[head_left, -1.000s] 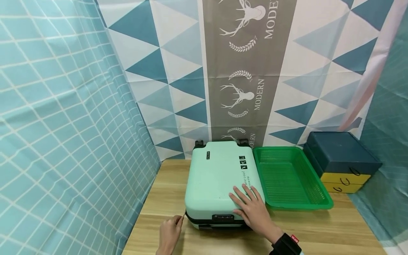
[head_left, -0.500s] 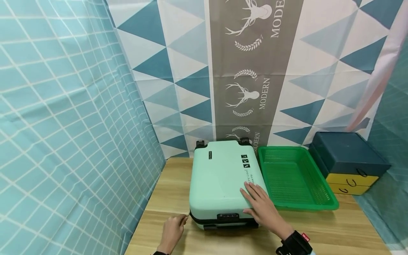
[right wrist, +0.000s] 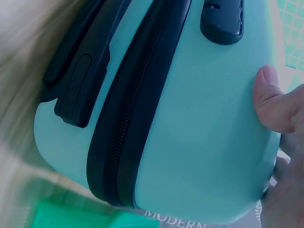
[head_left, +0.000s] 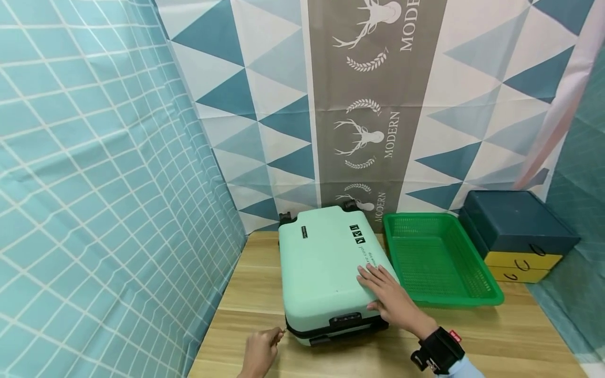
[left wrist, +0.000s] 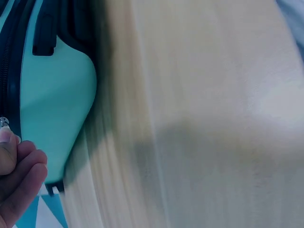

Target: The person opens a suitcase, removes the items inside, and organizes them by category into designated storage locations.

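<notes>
A mint-green hard-shell suitcase (head_left: 326, 262) lies flat on the wooden table, slightly turned, its wheels toward the back wall. At its front left corner my left hand (head_left: 260, 349) pinches the small metal zipper pull (left wrist: 4, 121) between thumb and fingers. My right hand (head_left: 392, 299) rests on the lid's front right part, fingers spread over the top and thumb toward the front face. Along the front side runs a black zipper (right wrist: 126, 109) with its teeth closed there. Above it sits a black lock (head_left: 345, 318), and below it a black carry handle (right wrist: 83, 90).
To the right of the suitcase stands a green plastic basket (head_left: 439, 257). Beyond it is a dark blue box with yellow drawers (head_left: 520, 262). Patterned cloth hangs behind, and a blue checked cloth (head_left: 94, 184) lines the left side.
The suitcase has turned a little anticlockwise, its wheel end shifting left and its front end right. My left hand has drawn slightly nearer the front with the zipper pull; the right stays on the lid.
</notes>
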Demonstrator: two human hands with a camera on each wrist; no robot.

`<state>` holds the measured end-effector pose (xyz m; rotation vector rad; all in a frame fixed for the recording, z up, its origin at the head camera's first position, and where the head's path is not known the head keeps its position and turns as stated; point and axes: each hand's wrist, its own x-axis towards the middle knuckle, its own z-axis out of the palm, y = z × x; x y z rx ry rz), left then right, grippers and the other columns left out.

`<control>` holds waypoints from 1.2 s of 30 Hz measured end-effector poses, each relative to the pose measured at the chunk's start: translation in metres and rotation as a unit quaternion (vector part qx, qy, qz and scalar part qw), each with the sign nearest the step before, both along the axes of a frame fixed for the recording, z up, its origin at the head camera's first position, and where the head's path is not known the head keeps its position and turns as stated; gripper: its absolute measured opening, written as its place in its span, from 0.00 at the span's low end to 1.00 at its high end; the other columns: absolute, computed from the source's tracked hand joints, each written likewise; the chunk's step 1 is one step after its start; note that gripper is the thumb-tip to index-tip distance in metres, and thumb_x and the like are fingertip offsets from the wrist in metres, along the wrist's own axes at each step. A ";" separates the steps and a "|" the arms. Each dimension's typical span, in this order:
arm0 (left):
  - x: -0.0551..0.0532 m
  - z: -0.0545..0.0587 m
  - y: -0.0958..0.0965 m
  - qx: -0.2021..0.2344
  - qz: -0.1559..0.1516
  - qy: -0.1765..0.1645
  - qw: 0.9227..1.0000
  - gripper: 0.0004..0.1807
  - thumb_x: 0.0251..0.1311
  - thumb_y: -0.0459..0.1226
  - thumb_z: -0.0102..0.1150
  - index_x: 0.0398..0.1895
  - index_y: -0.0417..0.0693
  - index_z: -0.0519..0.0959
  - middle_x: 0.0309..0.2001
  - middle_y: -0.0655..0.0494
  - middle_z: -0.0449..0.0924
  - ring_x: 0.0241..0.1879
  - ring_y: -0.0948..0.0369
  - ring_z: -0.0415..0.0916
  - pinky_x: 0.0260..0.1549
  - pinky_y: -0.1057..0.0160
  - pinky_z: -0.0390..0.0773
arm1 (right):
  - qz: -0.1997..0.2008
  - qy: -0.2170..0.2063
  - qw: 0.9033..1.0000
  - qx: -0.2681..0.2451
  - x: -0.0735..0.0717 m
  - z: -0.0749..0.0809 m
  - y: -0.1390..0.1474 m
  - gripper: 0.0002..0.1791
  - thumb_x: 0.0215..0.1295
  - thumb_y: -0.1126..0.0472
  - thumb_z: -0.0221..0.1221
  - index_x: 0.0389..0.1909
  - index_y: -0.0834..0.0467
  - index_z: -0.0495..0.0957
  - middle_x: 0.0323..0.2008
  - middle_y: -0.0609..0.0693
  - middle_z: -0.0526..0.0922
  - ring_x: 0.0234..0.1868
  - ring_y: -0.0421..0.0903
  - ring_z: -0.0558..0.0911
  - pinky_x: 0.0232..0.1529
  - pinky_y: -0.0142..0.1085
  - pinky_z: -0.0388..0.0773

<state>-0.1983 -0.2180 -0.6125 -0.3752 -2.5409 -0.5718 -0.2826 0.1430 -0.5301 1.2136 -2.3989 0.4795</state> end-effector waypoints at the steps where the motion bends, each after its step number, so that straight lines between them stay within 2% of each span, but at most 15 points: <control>1: 0.003 0.000 0.001 0.000 -0.010 -0.002 1.000 0.05 0.44 0.33 0.66 0.17 0.51 0.82 0.16 0.67 0.77 0.13 0.79 0.63 0.11 0.78 0.62 | 0.007 -0.004 1.000 0.000 -0.002 0.001 0.001 0.40 0.46 0.57 0.64 0.62 0.62 0.61 0.63 0.58 0.57 0.62 0.59 0.56 0.60 0.51 0.46; 5: 0.010 -0.005 0.008 -0.011 -0.048 0.041 0.998 0.06 0.40 0.32 0.67 0.17 0.51 0.81 0.15 0.68 0.76 0.14 0.77 0.68 0.11 0.77 0.65 | 0.019 -0.017 1.000 0.012 -0.012 0.003 0.006 0.39 0.47 0.67 0.63 0.63 0.61 0.59 0.64 0.57 0.56 0.63 0.58 0.55 0.61 0.51 0.44; 9: 0.010 -0.009 0.019 -0.022 -0.080 0.075 0.994 0.07 0.38 0.30 0.68 0.20 0.52 0.81 0.16 0.68 0.77 0.16 0.74 0.73 0.13 0.75 0.68 | -0.007 0.022 1.000 0.008 -0.021 0.003 0.013 0.39 0.44 0.69 0.63 0.62 0.58 0.62 0.64 0.57 0.57 0.63 0.59 0.56 0.59 0.52 0.48; 10: 0.010 -0.009 0.022 -0.020 -0.088 0.075 0.993 0.07 0.39 0.30 0.67 0.20 0.52 0.81 0.16 0.68 0.76 0.16 0.74 0.72 0.13 0.76 0.68 | -0.023 0.037 0.999 0.002 -0.022 0.002 0.014 0.39 0.44 0.67 0.64 0.61 0.56 0.64 0.64 0.57 0.57 0.62 0.59 0.56 0.59 0.52 0.49; 14: 0.011 -0.005 0.030 -0.019 -0.117 0.034 0.992 0.10 0.42 0.29 0.65 0.16 0.52 0.76 0.13 0.72 0.68 0.14 0.78 0.62 0.12 0.79 0.62 | -0.103 0.089 0.990 -0.031 -0.014 -0.001 0.013 0.35 0.39 0.61 0.67 0.55 0.54 0.71 0.61 0.58 0.62 0.56 0.58 0.64 0.51 0.51 0.61; 16: 0.012 -0.003 0.032 -0.026 -0.119 0.012 0.992 0.14 0.42 0.28 0.63 0.13 0.53 0.71 0.13 0.73 0.61 0.13 0.77 0.56 0.11 0.78 0.58 | -0.132 0.103 0.984 -0.057 -0.007 -0.003 0.008 0.33 0.36 0.60 0.68 0.52 0.55 0.74 0.56 0.59 0.66 0.50 0.58 0.68 0.42 0.48 0.68; 18: 0.013 -0.002 0.033 -0.032 -0.121 -0.011 0.992 0.16 0.42 0.27 0.62 0.12 0.54 0.67 0.13 0.72 0.57 0.13 0.76 0.52 0.11 0.78 0.55 | -0.152 0.110 0.978 -0.089 0.000 -0.006 0.001 0.32 0.35 0.62 0.68 0.49 0.56 0.75 0.51 0.60 0.69 0.44 0.57 0.70 0.33 0.45 0.70; 20: 0.013 -0.001 0.033 -0.034 -0.125 -0.034 0.991 0.17 0.43 0.27 0.60 0.11 0.54 0.66 0.13 0.72 0.55 0.13 0.75 0.51 0.10 0.77 0.54 | -0.164 0.112 0.972 -0.122 0.006 -0.011 -0.004 0.30 0.37 0.63 0.67 0.49 0.56 0.75 0.47 0.61 0.69 0.40 0.57 0.70 0.28 0.44 0.70; 21: 0.014 -0.001 0.033 -0.035 -0.127 -0.045 0.990 0.17 0.44 0.28 0.59 0.11 0.55 0.64 0.13 0.72 0.54 0.13 0.75 0.50 0.10 0.77 0.53 | -0.165 0.121 0.969 -0.139 0.001 -0.027 -0.006 0.27 0.44 0.63 0.65 0.51 0.55 0.74 0.47 0.61 0.69 0.42 0.58 0.70 0.29 0.43 0.71; 23: 0.013 -0.003 0.033 -0.029 -0.133 -0.062 0.989 0.17 0.45 0.28 0.59 0.11 0.54 0.65 0.12 0.72 0.54 0.12 0.75 0.50 0.10 0.78 0.53 | -0.176 0.129 0.964 -0.148 0.005 -0.032 -0.009 0.25 0.48 0.63 0.63 0.52 0.55 0.74 0.47 0.63 0.69 0.43 0.60 0.69 0.30 0.46 0.72; 25: 0.012 -0.005 0.033 -0.027 -0.134 -0.061 0.989 0.17 0.45 0.27 0.60 0.11 0.54 0.65 0.12 0.72 0.55 0.12 0.76 0.49 0.10 0.79 0.54 | -0.185 0.139 0.964 -0.134 0.008 -0.035 -0.013 0.24 0.51 0.65 0.60 0.53 0.58 0.73 0.49 0.65 0.69 0.46 0.63 0.69 0.34 0.49 0.73; 27: 0.012 -0.006 0.032 -0.023 -0.134 -0.049 0.989 0.16 0.42 0.27 0.60 0.11 0.53 0.67 0.12 0.73 0.56 0.12 0.76 0.50 0.10 0.79 0.54 | -0.189 0.141 0.967 -0.099 0.012 -0.037 -0.016 0.27 0.49 0.68 0.58 0.55 0.62 0.70 0.51 0.68 0.67 0.50 0.66 0.68 0.40 0.51 0.72; 28: 0.012 -0.007 0.033 -0.020 -0.133 -0.041 0.990 0.16 0.41 0.26 0.61 0.11 0.53 0.67 0.12 0.73 0.57 0.12 0.77 0.50 0.10 0.79 0.54 | -0.195 0.134 0.969 -0.075 0.020 -0.023 -0.019 0.31 0.42 0.69 0.60 0.54 0.65 0.70 0.50 0.71 0.67 0.49 0.68 0.68 0.39 0.53 0.71; 31: 0.011 -0.009 0.036 -0.020 -0.140 -0.019 0.990 0.15 0.38 0.25 0.62 0.11 0.52 0.69 0.12 0.73 0.59 0.13 0.78 0.51 0.11 0.80 0.55 | -0.199 0.122 0.971 -0.041 0.020 -0.023 -0.020 0.36 0.34 0.70 0.58 0.55 0.69 0.67 0.52 0.73 0.65 0.52 0.69 0.65 0.44 0.54 0.69; 36: 0.007 -0.007 0.051 -0.042 -0.160 -0.013 0.986 0.14 0.38 0.27 0.63 0.11 0.53 0.70 0.12 0.73 0.60 0.13 0.78 0.51 0.11 0.81 0.56 | -0.210 0.090 0.971 -0.063 0.006 -0.018 -0.014 0.33 0.41 0.69 0.60 0.55 0.68 0.68 0.54 0.70 0.66 0.55 0.66 0.65 0.38 0.50 0.74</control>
